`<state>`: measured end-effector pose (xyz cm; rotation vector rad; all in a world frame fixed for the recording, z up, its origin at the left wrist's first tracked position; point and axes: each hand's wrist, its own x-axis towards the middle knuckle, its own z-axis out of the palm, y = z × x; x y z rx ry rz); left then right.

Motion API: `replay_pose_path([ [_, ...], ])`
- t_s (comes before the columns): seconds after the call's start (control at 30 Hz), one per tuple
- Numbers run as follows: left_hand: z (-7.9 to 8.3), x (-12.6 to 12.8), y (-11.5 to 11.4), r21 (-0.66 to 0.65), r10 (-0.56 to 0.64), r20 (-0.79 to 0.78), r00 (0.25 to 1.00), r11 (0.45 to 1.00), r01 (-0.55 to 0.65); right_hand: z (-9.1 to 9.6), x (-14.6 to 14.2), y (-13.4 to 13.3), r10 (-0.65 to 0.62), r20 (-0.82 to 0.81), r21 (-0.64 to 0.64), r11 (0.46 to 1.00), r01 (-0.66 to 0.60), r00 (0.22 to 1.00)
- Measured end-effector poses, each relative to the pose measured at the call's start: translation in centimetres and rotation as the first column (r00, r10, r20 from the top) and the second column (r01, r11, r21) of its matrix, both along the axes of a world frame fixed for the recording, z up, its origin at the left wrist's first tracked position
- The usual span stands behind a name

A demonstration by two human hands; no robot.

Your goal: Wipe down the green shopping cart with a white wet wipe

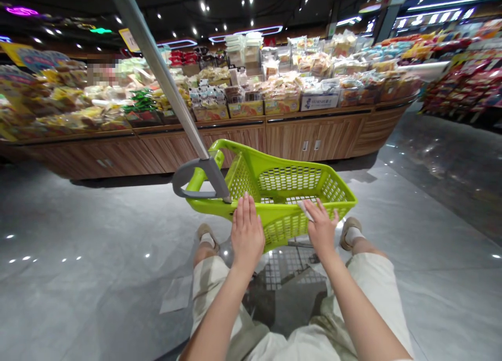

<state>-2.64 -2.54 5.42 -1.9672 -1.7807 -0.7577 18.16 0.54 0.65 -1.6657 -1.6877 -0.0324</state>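
Lime-green shopping basket (292,181), lattice-patterned; grey pole (164,79); shorts (376,293) cream, seemingly khaki-blotched.

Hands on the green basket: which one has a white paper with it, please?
The right hand has the white paper at its fingers; the left hand rests on the green basket rim without any.

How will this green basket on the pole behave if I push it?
The lime green plastic basket probably feels light for its size, given its open mesh walls. The long grey pole could tip it if shoved hard. The smooth grey floor should let it move easily.
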Motion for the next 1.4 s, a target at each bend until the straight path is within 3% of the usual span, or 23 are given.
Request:
replay_pose_path([
  [0.1,0.2,0.4,-0.1,0.007,-0.02,0.021,1.0,1.0,0.019,0.9,-1.8,-0.1,-0.045,-0.025,-0.012,0.999,0.045,0.999],
  [0.23,0.2,0.5,-0.1,0.022,-0.024,0.027,0.999,0.999,0.023,3.8,-8.4,-0.5,0.25,-0.037,0.002,0.968,-0.25,0.968],
  [0.3,0.2,0.2,-0.1,0.027,-0.021,0.016,1.0,0.999,0.021,4.6,-10.3,-0.7,0.334,-0.043,0.012,0.943,-0.334,0.942],
  [0.37,0.1,-0.1,0.0,0.028,-0.022,-0.001,1.0,0.999,0.022,4.6,-10.1,-0.7,0.339,-0.024,0.02,0.941,-0.338,0.941],
  [0.47,0.1,-0.5,0.0,0.024,-0.033,-0.017,0.999,0.999,0.034,3.0,-6.4,-0.6,0.266,0.032,0.018,0.964,-0.267,0.963],
  [0.57,0.1,-0.2,-0.1,0.02,-0.034,-0.012,0.999,0.999,0.034,1.2,-2.1,-0.4,0.092,0.045,0.017,0.996,-0.093,0.995],
  [0.63,0.1,0.1,-0.1,0.018,-0.022,-0.001,1.0,1.0,0.023,1.0,-1.3,-0.5,-0.029,0.014,0.019,0.999,0.029,0.999],
  [0.73,0.0,0.6,-0.1,0.019,-0.01,0.012,1.0,1.0,0.01,2.3,-4.4,-0.6,-0.021,-0.039,0.009,1.0,0.022,0.999],
  [0.83,-0.1,0.7,0.0,0.019,-0.013,0.001,1.0,1.0,0.013,4.4,-9.7,-0.9,0.221,-0.053,0.017,0.975,-0.22,0.974],
  [0.9,-0.2,0.5,0.0,0.016,-0.014,-0.015,1.0,1.0,0.014,5.2,-11.4,-1.0,0.315,-0.048,0.029,0.949,-0.314,0.948],
  [0.97,-0.1,0.3,-0.1,0.012,-0.009,-0.029,1.0,1.0,0.01,4.9,-10.7,-1.0,0.32,-0.034,0.031,0.947,-0.319,0.947],
  [1.03,0.0,0.2,-0.1,0.006,-0.003,-0.038,0.999,1.0,0.003,3.6,-7.8,-0.8,0.28,-0.018,0.018,0.96,-0.28,0.96],
  [1.13,0.2,0.3,-0.2,-0.003,-0.005,-0.029,1.0,1.0,0.004,1.2,-2.5,-0.4,0.126,-0.02,0.011,0.992,-0.126,0.992],
  [1.2,0.2,0.5,-0.2,0.003,-0.011,-0.007,1.0,1.0,0.011,0.3,-0.7,-0.4,-0.004,-0.031,0.019,1.0,0.004,1.0],
  [1.3,0.1,0.9,-0.2,0.019,-0.008,0.03,1.0,1.0,0.008,1.1,-2.7,-0.6,-0.048,-0.03,0.022,0.999,0.049,0.998],
  [1.4,-0.1,1.0,-0.1,0.026,-0.001,0.017,1.0,1.0,0.001,3.6,-8.0,-1.2,0.174,-0.008,0.015,0.985,-0.174,0.985],
])
